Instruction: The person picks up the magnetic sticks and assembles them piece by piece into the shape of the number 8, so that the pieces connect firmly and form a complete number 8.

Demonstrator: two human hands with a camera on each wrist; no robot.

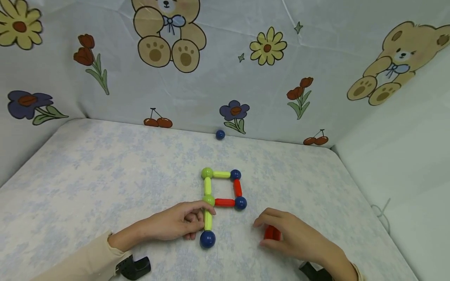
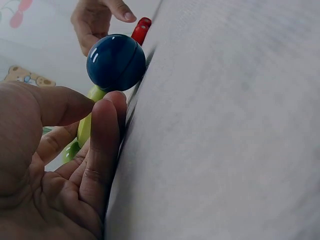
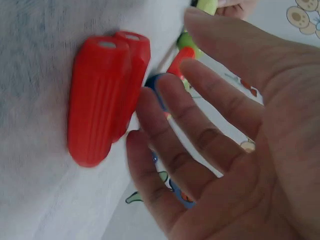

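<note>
A flat figure of magnetic rods and balls lies on the table: a square with a leg running toward me. My left hand (image 1: pixel 179 221) is at this leg, its index finger across the yellow-green rod (image 1: pixel 208 221) just below a green ball (image 1: pixel 208 200) and its thumb against the rod's side. At the near end sits a large blue ball (image 2: pixel 116 62), just beyond the left fingertips. My right hand (image 1: pixel 293 236) hovers with spread, loosely bent fingers over two red rods (image 3: pixel 99 100) lying side by side. A gap shows between its fingers and the rods.
The square's other parts are a second green ball (image 1: pixel 207 173), two small blue balls (image 1: pixel 236 174), yellow-green rods (image 1: pixel 222 175) and red rods (image 1: pixel 225 202). A separate blue ball (image 1: pixel 220 134) lies at the table's back edge, near the printed cloth wall (image 1: pixel 197 89).
</note>
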